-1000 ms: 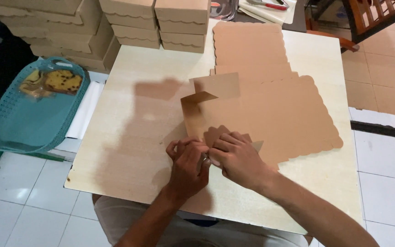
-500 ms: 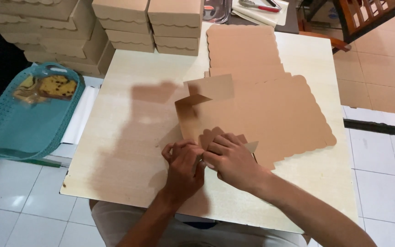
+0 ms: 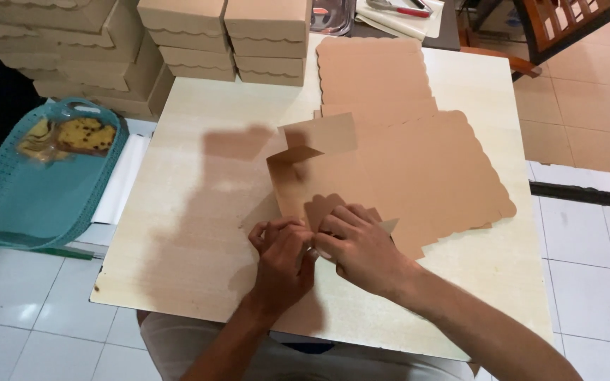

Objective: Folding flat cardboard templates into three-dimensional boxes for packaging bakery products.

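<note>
Head view looks down on a pale wooden surface (image 3: 199,233) standing on white floor tiles (image 3: 587,268). Both hands work close together at the near edge of a flat brown cardboard blank (image 3: 418,169) with scalloped borders: the left hand (image 3: 282,262) pinches a corner flap, and the right hand (image 3: 358,247) presses down on the card just beside it. One flap (image 3: 319,134) stands raised. More flat blanks (image 3: 372,70) lie farther back. Folded brown boxes (image 3: 224,39) are stacked at the far edge. A teal plastic basket (image 3: 30,204) holding cake sits left of the surface.
</note>
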